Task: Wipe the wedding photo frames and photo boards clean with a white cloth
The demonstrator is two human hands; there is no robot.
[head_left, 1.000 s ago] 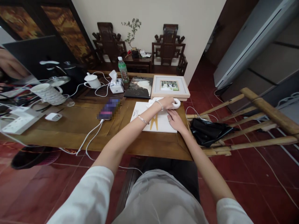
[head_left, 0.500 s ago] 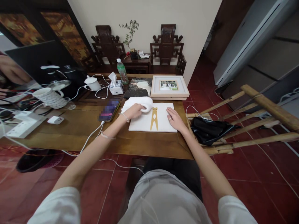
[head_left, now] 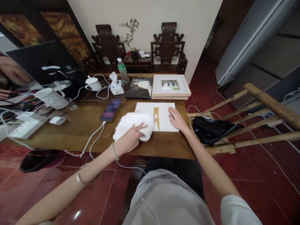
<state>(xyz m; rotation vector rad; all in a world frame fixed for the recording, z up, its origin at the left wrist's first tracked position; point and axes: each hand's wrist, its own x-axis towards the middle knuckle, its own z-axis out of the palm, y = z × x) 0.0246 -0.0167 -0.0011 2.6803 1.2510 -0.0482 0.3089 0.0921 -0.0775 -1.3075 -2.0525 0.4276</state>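
My left hand point(head_left: 130, 139) grips a folded, fluffy white towel point(head_left: 127, 122), its fingers pressed onto the top. The towel lies over the left part and front edge of a white book or board point(head_left: 166, 124), which bears a yellow long-legged cat figure point(head_left: 156, 114). Part of that figure's left side is covered by the towel. On the right part of the white board, my right hand point(head_left: 176, 118) rests flat, fingers stretched out and a ring on one of them. The board lies flat on the wooden table point(head_left: 168, 145).
Behind the board are a framed photo point(head_left: 172, 95) and a dark picture point(head_left: 136, 89). To the left lie a phone point(head_left: 110, 111) on a cable, a tissue box point(head_left: 117, 87), a cup point(head_left: 93, 83), a mug point(head_left: 50, 97) and a power strip point(head_left: 27, 126). A wooden chair point(head_left: 246, 143) stands right.
My left hand has drawn the towel toward me and slightly left, from the board's upper left to its front left. My right hand has stayed on the board.
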